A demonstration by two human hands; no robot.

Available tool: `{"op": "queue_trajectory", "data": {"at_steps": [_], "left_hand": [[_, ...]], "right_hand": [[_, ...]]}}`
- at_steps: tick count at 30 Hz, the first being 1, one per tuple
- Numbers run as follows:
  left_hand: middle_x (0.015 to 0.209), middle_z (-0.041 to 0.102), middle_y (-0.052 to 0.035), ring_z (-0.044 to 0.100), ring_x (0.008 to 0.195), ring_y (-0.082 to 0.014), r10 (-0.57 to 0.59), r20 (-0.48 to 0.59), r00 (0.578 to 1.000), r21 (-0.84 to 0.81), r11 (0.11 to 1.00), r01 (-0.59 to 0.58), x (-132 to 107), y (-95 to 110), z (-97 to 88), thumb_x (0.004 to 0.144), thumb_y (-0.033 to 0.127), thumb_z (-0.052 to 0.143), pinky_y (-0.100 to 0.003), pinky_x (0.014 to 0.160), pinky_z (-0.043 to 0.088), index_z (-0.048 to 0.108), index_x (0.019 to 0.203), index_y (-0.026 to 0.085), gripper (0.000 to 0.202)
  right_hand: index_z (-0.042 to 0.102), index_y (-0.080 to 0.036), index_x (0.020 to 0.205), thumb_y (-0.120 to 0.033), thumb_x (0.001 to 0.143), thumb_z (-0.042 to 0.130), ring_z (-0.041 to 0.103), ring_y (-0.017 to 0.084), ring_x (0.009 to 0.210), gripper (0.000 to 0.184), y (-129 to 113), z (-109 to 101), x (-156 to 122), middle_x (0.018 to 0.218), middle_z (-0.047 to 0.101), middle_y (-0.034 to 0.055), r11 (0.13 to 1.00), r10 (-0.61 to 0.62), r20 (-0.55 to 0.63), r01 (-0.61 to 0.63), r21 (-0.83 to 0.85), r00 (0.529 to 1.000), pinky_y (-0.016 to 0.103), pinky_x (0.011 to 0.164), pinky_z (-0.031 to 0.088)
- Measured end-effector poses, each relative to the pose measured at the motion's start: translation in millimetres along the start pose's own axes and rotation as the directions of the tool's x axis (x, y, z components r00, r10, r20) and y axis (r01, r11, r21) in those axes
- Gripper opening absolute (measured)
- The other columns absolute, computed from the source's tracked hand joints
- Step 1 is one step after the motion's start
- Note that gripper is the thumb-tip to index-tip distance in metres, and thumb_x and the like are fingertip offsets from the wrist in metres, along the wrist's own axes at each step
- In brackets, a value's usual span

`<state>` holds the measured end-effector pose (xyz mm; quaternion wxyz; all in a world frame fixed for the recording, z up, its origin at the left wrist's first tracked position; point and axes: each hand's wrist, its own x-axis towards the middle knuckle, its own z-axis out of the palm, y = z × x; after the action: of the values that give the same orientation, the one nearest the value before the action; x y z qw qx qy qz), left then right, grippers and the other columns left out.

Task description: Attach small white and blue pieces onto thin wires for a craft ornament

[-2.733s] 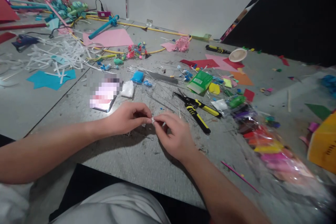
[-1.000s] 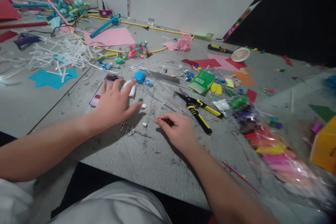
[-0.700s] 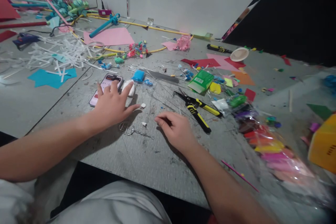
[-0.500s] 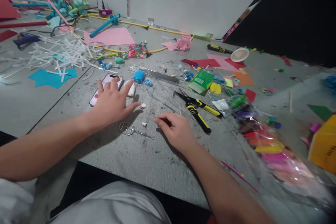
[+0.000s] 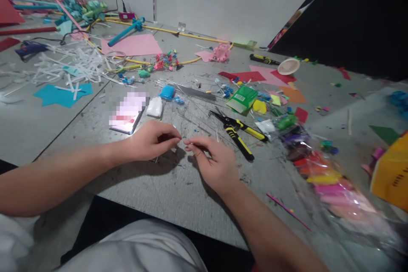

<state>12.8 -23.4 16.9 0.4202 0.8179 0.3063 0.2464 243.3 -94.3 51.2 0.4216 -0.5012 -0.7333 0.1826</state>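
My left hand and my right hand meet fingertip to fingertip low over the grey board. Both are pinched closed on something too small to make out. A small white bit lies just under the left fingertips. The phone lies lit on the board beyond my left hand, with a white lump and a blue lump beside it. Black and yellow pliers lie to the right of my right hand.
Thin wires lie beyond the hands. A green packet and coloured scraps sit right of centre. A clear bag of coloured pieces fills the right side, by a yellow box. White paper strips and a pink sheet lie far left.
My left hand drew back from the phone and the white lump to meet my right hand, and its fingers went from spread to pinched. The keyring is now hidden under it.
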Motion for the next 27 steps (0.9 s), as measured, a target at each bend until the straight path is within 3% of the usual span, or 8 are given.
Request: {"op": "queue_trajectory", "data": {"at_steps": [2,4,8,17,27], "left_hand": [[0.084,0.082,-0.0002,0.070,0.065,-0.0161,-0.169,0.079,0.982,-0.206,0.961,0.182,-2,7,6.7,0.115,0.040,0.079,-0.026,0.064,0.054,0.086,0.109,0.021,0.021],[0.080,0.077,0.0026,0.065,0.058,-0.0148,-0.280,0.204,0.938,-0.353,0.873,0.337,-4,14,10.9,0.108,0.048,0.086,-0.025,0.055,0.050,0.083,0.104,0.023,0.025],[0.074,0.071,0.0044,0.060,0.055,-0.0149,-0.363,0.341,0.867,-0.454,0.744,0.490,-6,22,12.9,0.095,0.056,0.100,-0.024,0.049,0.047,0.079,0.096,0.025,0.038],[0.071,0.068,0.0055,0.061,0.055,-0.0150,-0.400,0.309,0.863,-0.479,0.718,0.505,-5,22,9.0,0.092,0.052,0.102,-0.025,0.051,0.050,0.078,0.094,0.024,0.037],[0.067,0.068,0.0053,0.060,0.052,-0.0158,-0.402,0.323,0.857,-0.479,0.711,0.514,-6,18,11.3,0.087,0.042,0.100,-0.025,0.049,0.053,0.080,0.090,0.025,0.026]], "right_hand": [[0.063,-0.025,0.091,-0.029,0.088,0.058,0.070,0.014,0.075,0.007,-7,0,-1,0.083,0.072,-0.0019,0.995,-0.090,-0.008,0.089,-0.052,0.996,0.026,0.070,0.055],[0.063,-0.024,0.088,-0.029,0.087,0.060,0.068,0.014,0.075,0.006,-12,0,-2,0.081,0.070,-0.0007,0.986,-0.153,-0.007,0.152,-0.060,0.988,0.026,0.070,0.056],[0.064,-0.026,0.097,-0.025,0.087,0.060,0.064,0.013,0.074,0.011,-13,2,-4,0.084,0.065,0.0011,0.980,-0.198,0.022,0.199,-0.031,0.980,0.027,0.068,0.056],[0.063,-0.028,0.107,-0.021,0.085,0.060,0.064,0.014,0.080,0.023,-12,0,-6,0.093,0.066,0.0021,0.979,-0.203,0.085,0.203,0.011,0.975,0.027,0.071,0.056],[0.065,-0.028,0.102,-0.020,0.085,0.060,0.067,0.014,0.083,0.020,-13,-2,-6,0.093,0.068,0.0012,0.982,-0.188,0.101,0.189,0.005,0.977,0.027,0.076,0.058]]}}
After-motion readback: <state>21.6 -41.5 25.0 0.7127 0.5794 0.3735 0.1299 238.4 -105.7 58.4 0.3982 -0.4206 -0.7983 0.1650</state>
